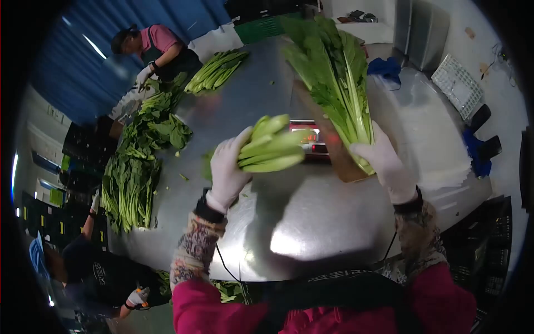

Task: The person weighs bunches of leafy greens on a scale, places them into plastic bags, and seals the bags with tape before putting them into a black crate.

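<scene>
My gloved left hand [227, 170] grips a bunch of pale green stalks [268, 153], blurred, their cut ends pointing right, above the steel table. On the right, my gloved right hand [384, 161] is closed round the stem end of long leafy greens [339, 78], whose leaves fan out toward the far edge. Between my hands stands a digital scale [317, 148] with lit red digits, partly hidden by the stalks and a brown board [350, 170] beneath the greens.
Leafy greens [130, 189] line the table's left edge, with another bunch [214, 71] at the far side. Two co-workers [161, 47] [100, 273] stand left. Clear sheets [439, 150] lie right, near a blue cloth [385, 69]. Black crates [484, 250] are at lower right.
</scene>
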